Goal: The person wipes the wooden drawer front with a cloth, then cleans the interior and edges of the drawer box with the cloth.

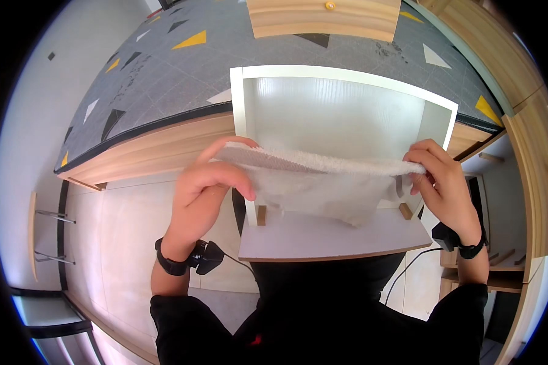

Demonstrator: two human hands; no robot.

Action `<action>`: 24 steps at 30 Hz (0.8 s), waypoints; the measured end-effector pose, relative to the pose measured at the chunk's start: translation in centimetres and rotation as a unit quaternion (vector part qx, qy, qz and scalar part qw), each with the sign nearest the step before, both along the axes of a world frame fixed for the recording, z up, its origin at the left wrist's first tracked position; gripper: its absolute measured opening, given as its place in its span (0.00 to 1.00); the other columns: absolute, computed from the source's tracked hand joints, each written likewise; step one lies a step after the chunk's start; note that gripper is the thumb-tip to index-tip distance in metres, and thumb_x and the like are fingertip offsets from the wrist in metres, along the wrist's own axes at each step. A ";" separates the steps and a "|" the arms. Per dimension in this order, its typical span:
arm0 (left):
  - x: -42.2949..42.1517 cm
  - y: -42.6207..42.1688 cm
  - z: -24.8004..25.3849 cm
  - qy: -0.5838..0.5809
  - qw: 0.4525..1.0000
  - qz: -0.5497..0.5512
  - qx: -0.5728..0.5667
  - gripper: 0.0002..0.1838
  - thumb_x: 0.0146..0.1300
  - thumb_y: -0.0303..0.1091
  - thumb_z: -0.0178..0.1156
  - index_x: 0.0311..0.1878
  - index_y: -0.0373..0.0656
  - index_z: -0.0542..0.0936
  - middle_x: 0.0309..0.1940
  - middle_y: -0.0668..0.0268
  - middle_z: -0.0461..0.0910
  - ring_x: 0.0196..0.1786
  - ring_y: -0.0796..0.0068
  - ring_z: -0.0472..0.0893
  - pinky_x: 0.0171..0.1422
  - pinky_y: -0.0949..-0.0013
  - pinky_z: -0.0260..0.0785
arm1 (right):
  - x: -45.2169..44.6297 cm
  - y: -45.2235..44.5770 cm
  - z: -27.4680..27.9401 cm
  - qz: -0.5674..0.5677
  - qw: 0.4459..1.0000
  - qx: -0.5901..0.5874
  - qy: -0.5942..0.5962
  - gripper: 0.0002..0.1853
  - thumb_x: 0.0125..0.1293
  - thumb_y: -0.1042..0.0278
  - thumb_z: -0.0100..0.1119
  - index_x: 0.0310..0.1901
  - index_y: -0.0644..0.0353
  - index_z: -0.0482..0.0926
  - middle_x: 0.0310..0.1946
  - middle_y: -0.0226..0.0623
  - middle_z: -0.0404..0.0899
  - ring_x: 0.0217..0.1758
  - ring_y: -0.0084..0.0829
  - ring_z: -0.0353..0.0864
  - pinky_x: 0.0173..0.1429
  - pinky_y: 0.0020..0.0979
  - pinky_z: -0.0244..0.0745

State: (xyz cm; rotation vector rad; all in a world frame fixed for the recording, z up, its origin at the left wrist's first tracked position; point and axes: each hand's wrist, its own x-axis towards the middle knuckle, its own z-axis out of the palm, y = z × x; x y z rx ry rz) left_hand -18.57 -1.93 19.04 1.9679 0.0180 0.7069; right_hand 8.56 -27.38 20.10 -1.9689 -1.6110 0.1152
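Observation:
A pale grey-white cloth (323, 182) with a fuzzy edge is stretched between my two hands, its upper edge folded over. My left hand (204, 185) grips the cloth's left end, thumb in front and fingers behind. At the right end, the fingers of my right hand (441, 179) pinch a corner. Behind and below the cloth is a white drawer (347, 73), with its panel (335, 234) nearest my body. The cloth hides part of the drawer's inside and its near wall. Small brown blocks (262, 215) show at the panel's inner corners.
A bed-like surface with a grey patterned cover (158, 79) lies beyond the drawer. On it rests a wooden panel with a yellow knob (330, 5). Wooden cabinetry (539, 182) stands at the right. Cables run from black wrist devices (207, 258) on both arms.

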 end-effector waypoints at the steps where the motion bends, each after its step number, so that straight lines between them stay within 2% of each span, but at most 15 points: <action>1: 0.0 -0.1 0.2 0.000 1.000 0.004 0.024 0.18 0.51 0.09 0.46 0.31 0.38 0.85 0.53 0.52 0.80 0.53 0.60 0.80 0.56 0.67 0.71 | 0.0 0.0 0.1 -0.007 0.999 0.006 0.039 0.19 0.60 0.86 0.54 0.53 0.61 0.74 0.40 0.40 0.81 0.27 0.33 0.85 0.35 0.26 0.77; 5: 0.5 -0.1 0.4 0.011 0.997 0.025 0.072 0.18 0.47 0.08 0.48 0.30 0.37 0.86 0.50 0.55 0.83 0.54 0.58 0.81 0.56 0.65 0.72 | 0.4 -0.3 0.8 -0.047 0.995 -0.054 0.075 0.18 0.64 0.87 0.48 0.54 0.62 0.74 0.38 0.41 0.82 0.29 0.32 0.87 0.34 0.26 0.77; 7: 0.9 0.6 -0.3 -0.041 0.984 0.027 0.173 0.19 0.47 0.08 0.50 0.34 0.37 0.86 0.50 0.58 0.84 0.55 0.57 0.82 0.56 0.64 0.73 | 0.4 -0.1 0.9 -0.060 0.992 0.006 0.110 0.16 0.67 0.87 0.44 0.53 0.61 0.74 0.35 0.42 0.82 0.29 0.30 0.88 0.34 0.26 0.77; 11: 0.8 0.4 -0.8 -0.011 0.965 0.077 0.252 0.17 0.49 0.08 0.51 0.34 0.34 0.85 0.50 0.55 0.85 0.54 0.54 0.83 0.55 0.64 0.75 | -0.1 0.0 -0.2 -0.066 0.984 0.042 0.158 0.17 0.68 0.87 0.43 0.54 0.62 0.74 0.39 0.40 0.81 0.36 0.31 0.89 0.37 0.25 0.79; 12: 0.7 0.5 -0.9 0.014 0.954 0.094 0.286 0.18 0.49 0.08 0.51 0.37 0.34 0.85 0.53 0.54 0.84 0.53 0.57 0.84 0.54 0.66 0.75 | 0.1 0.0 -0.5 -0.066 0.984 0.042 0.158 0.17 0.68 0.87 0.43 0.54 0.62 0.74 0.39 0.40 0.81 0.36 0.31 0.89 0.37 0.25 0.79; 14: 0.6 0.1 -0.8 0.038 0.940 0.110 0.320 0.19 0.49 0.08 0.51 0.39 0.34 0.85 0.56 0.54 0.83 0.51 0.61 0.84 0.52 0.69 0.75 | 0.5 -0.2 -1.0 -0.029 0.990 0.083 0.114 0.19 0.66 0.88 0.43 0.55 0.62 0.74 0.48 0.43 0.82 0.47 0.33 0.88 0.45 0.26 0.80; 15: 0.8 -0.4 -0.6 0.064 0.925 0.142 0.346 0.20 0.48 0.10 0.52 0.41 0.37 0.85 0.57 0.58 0.82 0.47 0.61 0.84 0.48 0.69 0.75 | 0.6 -0.1 -1.0 -0.029 0.989 0.085 0.114 0.19 0.66 0.88 0.43 0.55 0.62 0.74 0.48 0.43 0.82 0.47 0.33 0.88 0.45 0.26 0.80; 16: 1.0 -0.6 -0.3 0.089 0.908 0.174 0.371 0.21 0.48 0.12 0.54 0.43 0.40 0.86 0.58 0.62 0.82 0.43 0.61 0.84 0.44 0.70 0.75 | 0.6 0.1 -0.9 -0.014 0.989 0.115 0.095 0.20 0.66 0.88 0.44 0.56 0.61 0.74 0.54 0.44 0.80 0.53 0.35 0.84 0.51 0.28 0.78; 17: 1.1 -0.4 -0.3 0.088 0.907 0.175 0.373 0.21 0.48 0.12 0.54 0.43 0.40 0.86 0.58 0.62 0.82 0.43 0.61 0.84 0.44 0.70 0.75 | 0.7 0.3 -0.9 0.001 0.987 0.144 0.076 0.21 0.65 0.89 0.44 0.57 0.60 0.75 0.60 0.45 0.78 0.60 0.38 0.81 0.57 0.30 0.77; 18: 1.2 -0.2 -0.2 0.074 0.891 0.182 0.409 0.22 0.48 0.13 0.54 0.47 0.38 0.84 0.61 0.60 0.79 0.41 0.63 0.84 0.43 0.71 0.75 | 0.9 0.6 -0.8 0.002 0.986 0.147 0.075 0.21 0.65 0.89 0.44 0.57 0.60 0.75 0.60 0.45 0.78 0.60 0.38 0.81 0.57 0.30 0.77; 19: 1.4 0.0 0.0 0.060 0.874 0.189 0.444 0.24 0.49 0.13 0.54 0.52 0.37 0.82 0.65 0.58 0.76 0.39 0.66 0.85 0.42 0.72 0.76 | 1.1 1.0 -0.9 0.006 0.986 0.164 0.020 0.22 0.65 0.88 0.46 0.59 0.60 0.74 0.66 0.48 0.72 0.65 0.41 0.76 0.61 0.32 0.74; 20: 1.9 -0.1 0.2 0.057 0.872 0.190 0.447 0.24 0.49 0.13 0.54 0.52 0.37 0.82 0.65 0.58 0.76 0.39 0.66 0.85 0.42 0.72 0.76 | 1.3 1.4 -0.9 0.010 0.983 0.181 -0.034 0.23 0.65 0.87 0.49 0.61 0.59 0.73 0.72 0.50 0.65 0.71 0.44 0.71 0.65 0.33 0.72; 21: 2.6 -0.6 0.5 0.026 0.917 0.202 0.342 0.26 0.50 0.14 0.54 0.57 0.35 0.78 0.69 0.53 0.70 0.39 0.66 0.85 0.42 0.71 0.76 | 1.3 2.1 -0.9 0.010 0.982 0.186 -0.037 0.23 0.65 0.87 0.49 0.61 0.59 0.73 0.72 0.50 0.65 0.71 0.44 0.71 0.65 0.33 0.72; 22: 3.2 -0.7 0.8 -0.005 0.950 0.211 0.232 0.29 0.52 0.15 0.54 0.62 0.33 0.75 0.72 0.48 0.65 0.38 0.66 0.85 0.43 0.70 0.77 | 1.0 3.1 -0.7 -0.010 0.969 0.230 -0.083 0.25 0.65 0.85 0.51 0.63 0.57 0.72 0.75 0.52 0.59 0.73 0.46 0.67 0.67 0.35 0.70; 24: 4.5 0.8 0.6 -0.069 0.962 0.183 0.191 0.31 0.53 0.16 0.53 0.65 0.33 0.71 0.74 0.45 0.59 0.42 0.66 0.85 0.46 0.68 0.77 | 1.4 4.9 0.0 -0.059 0.938 0.274 -0.202 0.32 0.63 0.79 0.61 0.69 0.55 0.66 0.78 0.57 0.46 0.78 0.53 0.57 0.67 0.39 0.69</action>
